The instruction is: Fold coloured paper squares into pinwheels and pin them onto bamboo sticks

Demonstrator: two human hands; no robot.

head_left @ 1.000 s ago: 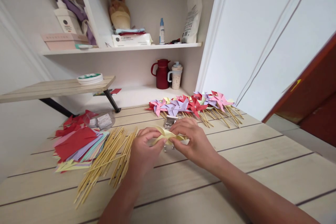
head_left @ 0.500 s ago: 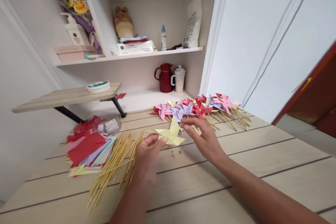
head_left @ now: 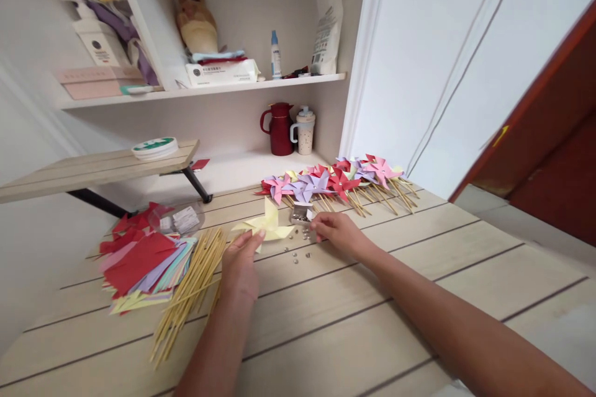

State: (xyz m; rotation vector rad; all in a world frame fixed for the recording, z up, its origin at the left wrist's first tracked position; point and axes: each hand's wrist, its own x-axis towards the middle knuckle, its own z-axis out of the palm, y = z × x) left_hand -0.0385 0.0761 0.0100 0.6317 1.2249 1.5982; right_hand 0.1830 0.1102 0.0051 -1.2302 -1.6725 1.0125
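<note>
A pale yellow paper pinwheel [head_left: 269,223] is pinched between the thumb and fingers of my left hand [head_left: 239,263], held just above the table. To its right, my right hand [head_left: 342,232] is low over the tabletop, its fingertips curled together beside a small box [head_left: 302,213] of metal pieces. Whether those fingertips hold one of the pieces is hidden. Several small shiny metal pieces [head_left: 295,255], seemingly tacks, lie loose between my hands and in front of the box.
Finished pinwheels on sticks [head_left: 321,186] lie in a row at the back. On the left are a heap of bamboo sticks [head_left: 189,291], a stack of coloured paper [head_left: 139,267] and a raised wooden stand [head_left: 107,164]. A red jug [head_left: 281,130] and a cup [head_left: 305,132] stand behind.
My right hand has moved away from the pinwheel and down toward the small box, its fingers closing together. The left hand has drawn the pinwheel leftward, uncovering the box. The view has shifted.
</note>
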